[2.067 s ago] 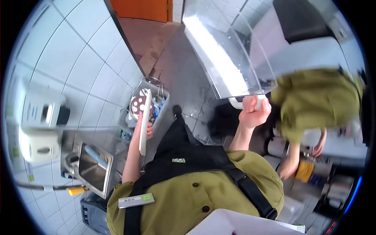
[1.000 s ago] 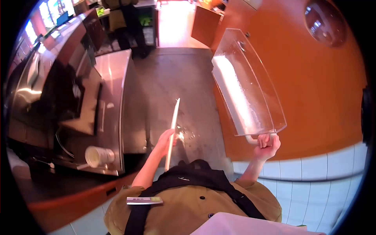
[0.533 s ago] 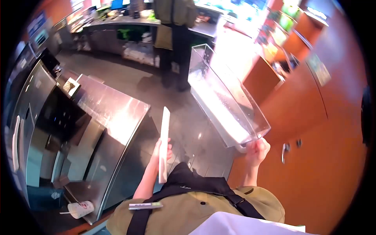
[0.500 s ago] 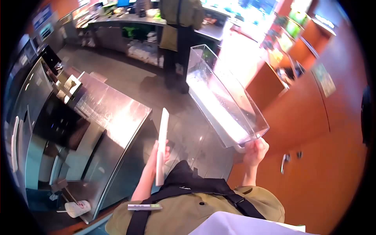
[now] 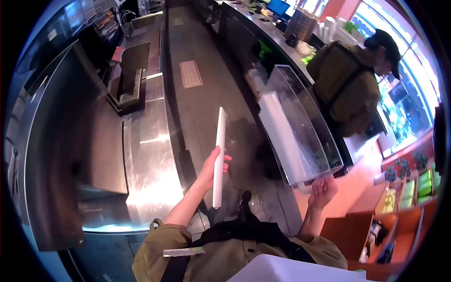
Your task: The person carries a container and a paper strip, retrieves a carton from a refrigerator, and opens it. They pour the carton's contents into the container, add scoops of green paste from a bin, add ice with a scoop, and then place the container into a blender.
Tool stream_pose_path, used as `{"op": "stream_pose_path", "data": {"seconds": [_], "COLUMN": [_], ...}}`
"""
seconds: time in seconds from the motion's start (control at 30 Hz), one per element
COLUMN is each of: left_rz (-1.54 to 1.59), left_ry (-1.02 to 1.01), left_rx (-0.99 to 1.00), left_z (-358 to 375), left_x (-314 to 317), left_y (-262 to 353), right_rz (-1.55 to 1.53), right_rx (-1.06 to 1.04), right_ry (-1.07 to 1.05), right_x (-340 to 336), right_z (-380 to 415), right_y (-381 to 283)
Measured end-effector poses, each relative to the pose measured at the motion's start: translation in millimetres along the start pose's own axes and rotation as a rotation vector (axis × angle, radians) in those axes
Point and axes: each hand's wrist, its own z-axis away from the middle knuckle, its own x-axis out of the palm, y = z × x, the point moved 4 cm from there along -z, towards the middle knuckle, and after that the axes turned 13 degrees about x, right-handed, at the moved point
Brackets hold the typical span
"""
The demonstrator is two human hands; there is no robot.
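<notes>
In my left hand (image 5: 213,170) is a long, thin white slab (image 5: 220,157), held on edge with the fingers wrapped round its middle. My right hand (image 5: 323,191) is closed on the white handle at the near end of a clear rectangular box (image 5: 312,136). The box hangs tilted out to the right, its long side pointing away from me. Along its length lies a long white piece (image 5: 284,134). The slab and the box are apart, with the dark floor showing between them.
A steel counter (image 5: 152,136) with a basin runs along the left. Another person (image 5: 350,87) stands at the long counter (image 5: 263,28) on the right, just beyond the box. Wooden shelves (image 5: 399,225) are at the lower right. A patterned plate (image 5: 190,74) lies on the floor.
The view has swung right and moved along the aisle. The other person now appears farther right. Both hands still hold the same things; the orange cabinets on the right have left view.
</notes>
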Motion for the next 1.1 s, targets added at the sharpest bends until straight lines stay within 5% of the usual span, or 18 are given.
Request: {"op": "stream_pose_path", "data": {"seconds": [0.27,0.47,0.67,0.8,0.87,0.97,1.1], "left_rz": [0.178,-0.034,0.027,-0.176,-0.393,-0.53,-0.716], "left_ry": [0.482,0.77,0.468,0.347,0.226,0.291,0.591], "left_rx": [0.129,0.278,0.258,0.115,0.225,0.194,0.456], "left_z": [-138.0,-221.5,-490.1,-702.5,-793.6,-900.8,-980.3], "left_x": [-44.4,-68.0,-100.4,-109.0,-108.2,-133.5,-217.8], "left_y": [14.8,87.3,192.8,272.3,310.2,348.7,401.0], "right_rz": [-0.053,-0.089,-0.049,-0.029,-0.056,-0.049,-0.043], "right_rx": [0.126,0.221,0.185,0.166,0.17,0.195,0.161], "right_ry": [-0.3,-0.357,-0.381,-0.426,-0.461,-0.436,-0.56], "right_x": [88.7,203.3,325.5,421.4,469.6,538.1,637.5], "right_z": [-293.5,-486.1,-645.7,-755.2,-809.7,-889.8,-1001.2], "right_y": [93.2,182.1,244.2,298.7,328.1,366.9,422.5]}}
